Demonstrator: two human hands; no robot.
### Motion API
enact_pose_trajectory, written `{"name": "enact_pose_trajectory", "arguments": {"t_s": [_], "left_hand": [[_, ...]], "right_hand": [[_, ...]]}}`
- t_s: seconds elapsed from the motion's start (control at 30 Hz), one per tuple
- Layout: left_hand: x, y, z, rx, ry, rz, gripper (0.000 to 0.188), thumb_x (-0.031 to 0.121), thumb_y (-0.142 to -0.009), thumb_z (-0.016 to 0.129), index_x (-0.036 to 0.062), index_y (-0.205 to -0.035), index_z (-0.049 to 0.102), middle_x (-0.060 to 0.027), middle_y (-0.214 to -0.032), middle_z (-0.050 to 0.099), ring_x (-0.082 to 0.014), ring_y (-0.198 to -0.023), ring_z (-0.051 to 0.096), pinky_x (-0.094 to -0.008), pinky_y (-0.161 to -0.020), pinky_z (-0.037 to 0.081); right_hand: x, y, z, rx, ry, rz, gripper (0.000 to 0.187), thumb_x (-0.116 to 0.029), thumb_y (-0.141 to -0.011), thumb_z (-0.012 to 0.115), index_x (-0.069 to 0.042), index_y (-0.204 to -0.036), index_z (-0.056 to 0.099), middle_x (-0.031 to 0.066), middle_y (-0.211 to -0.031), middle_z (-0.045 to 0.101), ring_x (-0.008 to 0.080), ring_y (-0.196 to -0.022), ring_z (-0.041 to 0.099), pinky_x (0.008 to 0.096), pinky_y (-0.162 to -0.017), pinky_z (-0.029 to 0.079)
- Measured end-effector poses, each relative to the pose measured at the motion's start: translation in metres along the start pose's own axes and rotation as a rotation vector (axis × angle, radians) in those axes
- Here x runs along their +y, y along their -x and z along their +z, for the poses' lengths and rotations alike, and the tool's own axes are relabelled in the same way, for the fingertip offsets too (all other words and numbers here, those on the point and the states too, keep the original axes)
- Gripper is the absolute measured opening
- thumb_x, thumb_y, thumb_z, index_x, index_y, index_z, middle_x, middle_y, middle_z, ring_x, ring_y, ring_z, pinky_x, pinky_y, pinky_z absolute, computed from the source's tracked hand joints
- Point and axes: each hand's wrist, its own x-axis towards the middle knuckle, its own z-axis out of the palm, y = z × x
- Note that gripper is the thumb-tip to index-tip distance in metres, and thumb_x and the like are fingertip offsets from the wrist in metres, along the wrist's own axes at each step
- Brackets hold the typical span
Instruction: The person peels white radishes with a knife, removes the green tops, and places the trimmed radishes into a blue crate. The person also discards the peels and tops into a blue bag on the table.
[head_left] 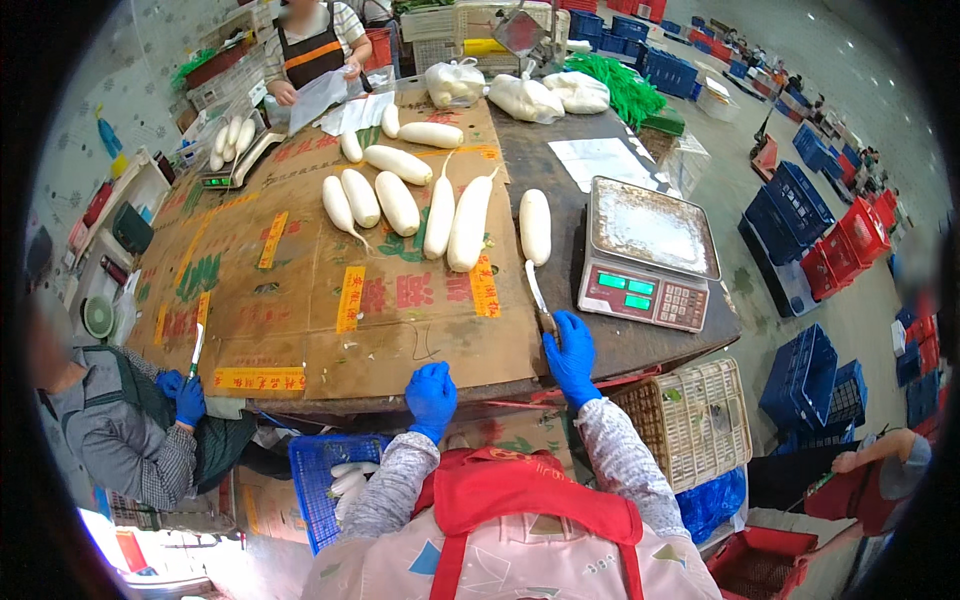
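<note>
My right hand (570,360), in a blue glove, is closed round the handle of a knife (537,290) near the table's front edge. The blade points away from me, its tip close to the lower end of a white radish (535,228) lying on the dark tabletop. My left hand (431,400), gloved in blue too, is curled into a loose fist at the cardboard's front edge, and nothing shows in it. Several long white radishes (398,204) lie on the printed cardboard (300,320) beyond it, some with thin root tails.
A digital scale (648,250) stands right of the knife. A plastic crate (692,425) is below it. To my left, a blue basket (315,480) holds radishes, and a gloved co-worker (130,430) holds a knife. Across the table another person (315,50) handles a plastic bag near filled bags (525,98).
</note>
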Motion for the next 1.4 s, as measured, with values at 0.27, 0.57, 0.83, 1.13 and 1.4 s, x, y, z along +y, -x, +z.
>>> {"name": "enact_pose_trajectory", "arguments": {"t_s": [0.27, 0.57, 0.83, 1.13, 1.4], "left_hand": [[0.003, -0.003, -0.008, -0.104, -0.039, 0.024, 0.023, 0.017, -0.079, 0.061, 0.0110, -0.100, 0.066, -0.0096, -0.094, 0.065, -0.0324, -0.079, 0.059, -0.0452, -0.066, 0.048], [0.000, -0.002, -0.006, -0.107, -0.004, 0.053, 0.020, 0.017, -0.078, 0.060, 0.0129, -0.097, 0.066, -0.0079, -0.094, 0.064, -0.0327, -0.078, 0.058, -0.0449, -0.064, 0.047], [-0.005, -0.020, -0.019, -0.120, 0.285, 0.049, 0.015, 0.008, -0.074, 0.066, 0.0097, -0.089, 0.066, -0.0106, -0.085, 0.062, -0.0318, -0.077, 0.059, -0.0412, -0.064, 0.046], [-0.038, -0.035, -0.036, -0.337, 0.529, 0.019, 0.011, 0.010, -0.081, 0.066, 0.0073, -0.092, 0.066, -0.0133, -0.081, 0.061, -0.0314, -0.075, 0.060, -0.0393, -0.064, 0.047], [-0.067, -0.057, -0.058, -0.113, 0.510, -0.193, 0.012, 0.008, -0.080, 0.067, 0.0085, -0.091, 0.066, -0.0107, -0.082, 0.061, -0.0271, -0.074, 0.060, -0.0368, -0.064, 0.047]], "right_hand": [[0.014, 0.017, 0.033, -0.057, 0.183, -0.028, 0.050, -0.012, -0.079, 0.065, -0.004, -0.126, 0.051, 0.0200, -0.101, 0.060, 0.0395, -0.090, 0.055, 0.0484, -0.079, 0.042], [0.005, 0.022, 0.026, -0.083, 0.123, -0.100, 0.054, -0.003, -0.078, 0.063, -0.002, -0.130, 0.049, 0.0202, -0.107, 0.059, 0.0388, -0.096, 0.053, 0.0469, -0.083, 0.042], [-0.005, 0.011, 0.027, -0.177, 0.277, -0.069, 0.047, -0.005, -0.079, 0.061, -0.002, -0.125, 0.052, 0.0199, -0.101, 0.060, 0.0394, -0.091, 0.054, 0.0463, -0.080, 0.041], [0.016, 0.025, 0.036, -0.077, 0.282, -0.048, 0.048, -0.008, -0.080, 0.062, -0.003, -0.127, 0.052, 0.0185, -0.110, 0.060, 0.0375, -0.096, 0.054, 0.0456, -0.086, 0.041], [0.009, 0.018, 0.037, -0.097, 0.219, -0.148, 0.045, -0.002, -0.082, 0.059, -0.002, -0.127, 0.052, 0.0202, -0.105, 0.061, 0.0390, -0.095, 0.055, 0.0459, -0.085, 0.042]]}}
